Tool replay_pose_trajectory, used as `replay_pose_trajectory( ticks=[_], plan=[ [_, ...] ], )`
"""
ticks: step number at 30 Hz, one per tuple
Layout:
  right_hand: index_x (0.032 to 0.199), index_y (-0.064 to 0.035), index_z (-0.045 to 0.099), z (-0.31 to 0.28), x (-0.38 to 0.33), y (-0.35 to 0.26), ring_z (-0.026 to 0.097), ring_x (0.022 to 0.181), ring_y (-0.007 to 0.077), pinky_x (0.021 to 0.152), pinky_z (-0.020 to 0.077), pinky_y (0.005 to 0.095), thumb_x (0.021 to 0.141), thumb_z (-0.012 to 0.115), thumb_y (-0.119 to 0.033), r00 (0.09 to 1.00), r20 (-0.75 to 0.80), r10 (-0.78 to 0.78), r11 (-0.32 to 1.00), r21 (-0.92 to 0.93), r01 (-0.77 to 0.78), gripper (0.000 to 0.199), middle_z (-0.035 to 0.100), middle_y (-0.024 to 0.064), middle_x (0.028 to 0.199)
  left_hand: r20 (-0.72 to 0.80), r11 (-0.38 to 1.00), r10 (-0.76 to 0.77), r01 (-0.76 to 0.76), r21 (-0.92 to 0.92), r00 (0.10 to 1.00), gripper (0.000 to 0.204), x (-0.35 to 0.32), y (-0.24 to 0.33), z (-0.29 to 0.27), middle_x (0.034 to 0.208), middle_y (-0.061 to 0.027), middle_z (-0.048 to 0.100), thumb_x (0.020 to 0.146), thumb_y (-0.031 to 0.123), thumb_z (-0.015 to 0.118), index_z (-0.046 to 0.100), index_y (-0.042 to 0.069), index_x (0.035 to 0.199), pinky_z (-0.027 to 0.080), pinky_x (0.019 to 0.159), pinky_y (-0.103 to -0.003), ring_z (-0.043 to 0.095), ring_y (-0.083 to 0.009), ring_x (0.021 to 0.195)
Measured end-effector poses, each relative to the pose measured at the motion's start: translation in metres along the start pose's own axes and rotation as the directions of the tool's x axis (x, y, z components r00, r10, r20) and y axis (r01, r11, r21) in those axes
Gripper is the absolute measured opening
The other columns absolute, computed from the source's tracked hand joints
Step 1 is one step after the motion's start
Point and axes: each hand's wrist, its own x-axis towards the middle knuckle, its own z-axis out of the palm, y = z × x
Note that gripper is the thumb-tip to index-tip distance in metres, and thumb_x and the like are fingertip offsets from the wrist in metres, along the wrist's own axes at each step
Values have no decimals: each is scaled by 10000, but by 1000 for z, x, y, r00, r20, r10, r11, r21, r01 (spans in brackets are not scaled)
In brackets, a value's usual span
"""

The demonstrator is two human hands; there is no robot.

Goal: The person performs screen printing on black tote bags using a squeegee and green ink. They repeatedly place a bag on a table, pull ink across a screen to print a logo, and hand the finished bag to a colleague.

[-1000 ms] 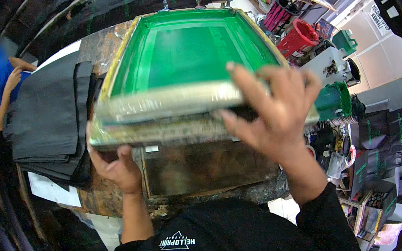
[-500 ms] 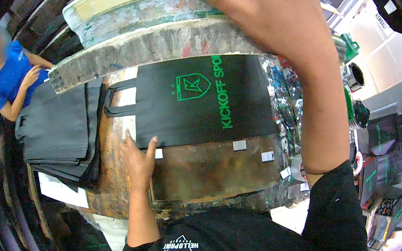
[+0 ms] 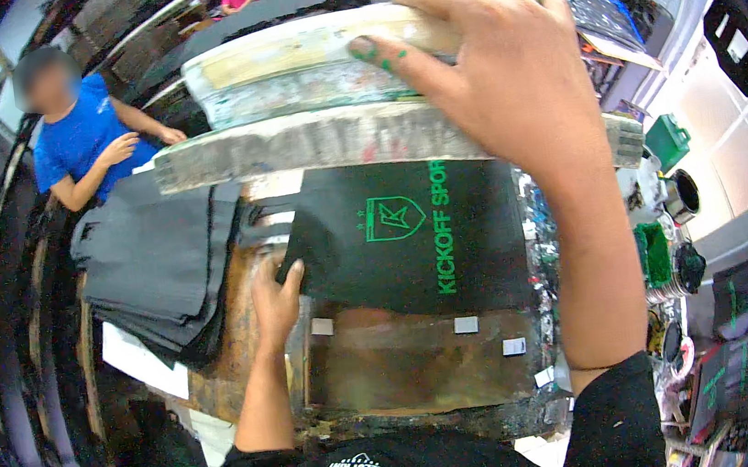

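Observation:
A black bag (image 3: 338,238) with a green crest and green lettering lies across the brown printing board (image 3: 408,368), its handles to the left. Its near left corner is lifted off the board, pinched between the thumb and fingers of my left hand (image 3: 277,302). Above the bag's far part, a grey wooden screen frame (image 3: 308,144) is held raised. My right hand (image 3: 511,61), its thumb stained green, is wrapped round a pale, paint-streaked squeegee (image 3: 280,55) at the frame, with the wrist passing over the frame's near bar. The far end of the bag is hidden beneath the frame.
A stack of black bags (image 3: 160,258) sits to the left, a white sheet (image 3: 144,357) under its near edge. Past it stands a person in blue (image 3: 86,137). Small pale tabs (image 3: 466,324) mark the board. Paint containers (image 3: 655,252) crowd the right side.
My left hand has closed on the bag's near left corner and raised it, tilting the bag. My right hand still holds the squeegee at the frame. The whole view has shifted.

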Motion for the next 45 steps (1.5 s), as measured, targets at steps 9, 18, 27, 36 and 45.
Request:
replay_pose_trajectory(
  ticks=[9,18,27,36,45],
  plan=[
    [1193,-102,762,-6,-4,-3,679,986,322,911,425,443,927,712,-504,999,46,26,998,47,-28,485,734,126,1025,67,975,-70,82,-204,995,380,116,16,-165,1100,-99,737,910,81,787,689,-47,1254,535,808,-251,661,-105,916],
    [1155,-89,754,-10,-4,-7,662,929,314,881,430,450,927,730,-441,999,30,45,999,-1,-45,420,717,126,982,-141,938,-343,348,9,929,516,189,-94,-299,909,-44,732,863,140,845,669,41,1339,505,588,-270,642,-88,693],
    [1196,-81,744,-7,-6,-11,652,918,313,907,425,435,938,730,-404,998,50,48,999,-11,-48,414,728,140,999,-711,824,-24,417,384,702,1060,151,-246,-329,1554,-323,446,857,590,800,373,-85,1554,359,1211,-493,447,-445,1439],
    [1223,-75,737,-10,-6,-10,665,1044,358,1027,417,448,968,686,-381,996,72,49,997,-54,-46,401,727,173,1096,-288,875,203,-41,483,936,919,37,-121,-257,1523,-248,460,862,392,847,408,14,1575,378,1199,-455,457,-405,1436],
    [1231,-86,732,-9,-6,-14,654,1030,342,1002,413,437,985,671,-404,996,77,45,998,-48,-41,407,717,157,1074,153,681,-227,44,731,962,1094,41,-138,-235,1666,-246,358,885,857,515,420,31,1596,147,1291,-565,272,-396,1579]
  ],
)
